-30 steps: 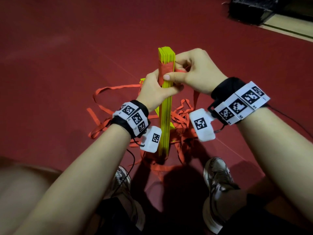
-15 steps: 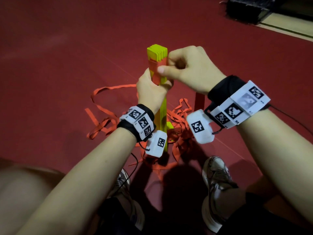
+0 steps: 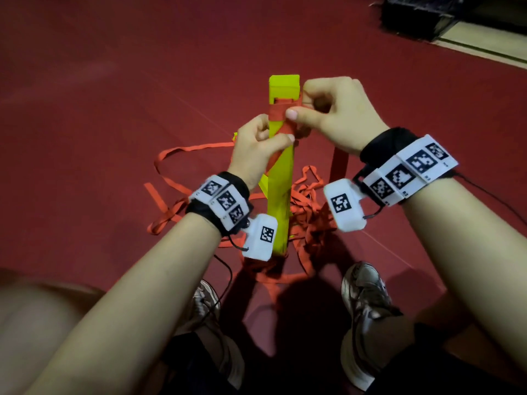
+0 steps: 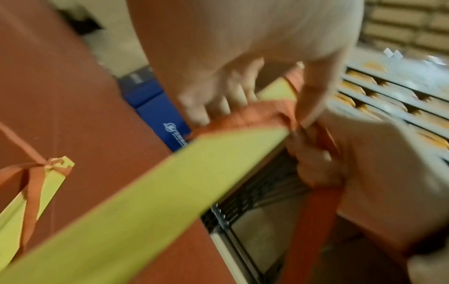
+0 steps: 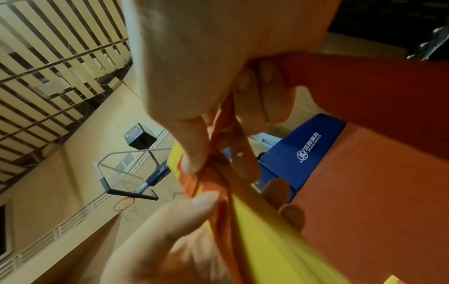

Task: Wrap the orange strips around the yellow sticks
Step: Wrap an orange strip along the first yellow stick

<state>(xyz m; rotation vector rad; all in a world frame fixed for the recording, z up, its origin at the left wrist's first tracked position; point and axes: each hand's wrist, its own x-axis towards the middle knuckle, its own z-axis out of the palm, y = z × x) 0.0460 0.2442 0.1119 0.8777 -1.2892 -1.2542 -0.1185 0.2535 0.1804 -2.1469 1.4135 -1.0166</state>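
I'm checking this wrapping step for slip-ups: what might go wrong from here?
The orange strip circles the yellow sticks near their top end, so it may slide off. Only the left hand grips the upright bundle; it might tip or fan apart. The strip's tail trails from the right hand into the loose strips on the floor and might snag.

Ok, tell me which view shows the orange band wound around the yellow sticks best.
The head view: the orange band crosses the yellow sticks near their top, between the left hand and right hand. The left wrist view shows it blurred; the right wrist view shows only a bunched part behind fingers.
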